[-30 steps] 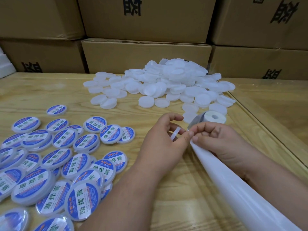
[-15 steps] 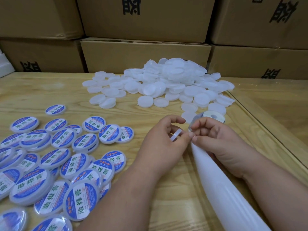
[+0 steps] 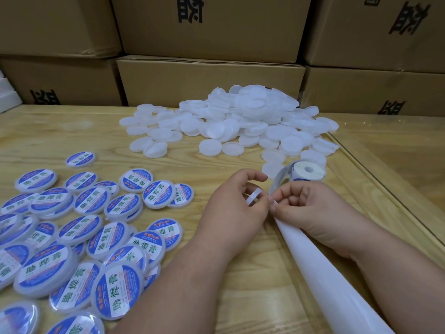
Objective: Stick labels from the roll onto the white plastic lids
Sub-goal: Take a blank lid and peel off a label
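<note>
**Lid in your left hand, strip in your right**

Labelled lids lie at your left on the table; your left hand grips a white lid on edge; your right hand, touching it, pinches the backing strip; the label roll sits just beyond, beside the plain lids.

Left forearm, right forearm bare; no sleeves, rings, watch.

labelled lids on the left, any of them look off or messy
Nothing damaged. The labelled lids lie loosely overlapped, labels facing every direction, a few tilted on neighbours. The left hand holds one lid on edge.
</note>
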A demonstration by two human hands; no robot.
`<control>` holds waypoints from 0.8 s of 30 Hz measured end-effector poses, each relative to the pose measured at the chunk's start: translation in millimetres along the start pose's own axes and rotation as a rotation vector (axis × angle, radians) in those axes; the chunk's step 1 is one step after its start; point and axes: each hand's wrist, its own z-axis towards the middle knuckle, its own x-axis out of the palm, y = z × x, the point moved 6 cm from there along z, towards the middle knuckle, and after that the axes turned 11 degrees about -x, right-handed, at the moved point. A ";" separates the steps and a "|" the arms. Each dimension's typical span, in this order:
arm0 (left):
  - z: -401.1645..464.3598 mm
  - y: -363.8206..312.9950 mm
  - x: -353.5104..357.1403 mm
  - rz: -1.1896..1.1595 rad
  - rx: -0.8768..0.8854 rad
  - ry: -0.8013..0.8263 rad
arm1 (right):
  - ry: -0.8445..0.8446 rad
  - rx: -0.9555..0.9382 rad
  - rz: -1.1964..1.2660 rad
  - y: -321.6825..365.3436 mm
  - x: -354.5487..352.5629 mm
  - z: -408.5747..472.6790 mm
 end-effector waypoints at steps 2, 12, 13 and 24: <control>-0.5 -0.3 -0.4 0.002 -0.002 -0.008 | -0.007 -0.019 0.012 0.6 0.2 0.6; -0.1 0.6 0.3 0.018 -0.007 -0.005 | -0.029 -0.042 0.084 1.9 -2.9 0.9; 0.0 1.0 0.4 0.022 -0.010 -0.008 | -0.030 -0.046 0.076 1.9 -3.6 0.9; -0.9 2.3 -11.7 -0.139 -0.066 -0.143 | -0.277 -0.019 0.164 4.2 -28.9 1.7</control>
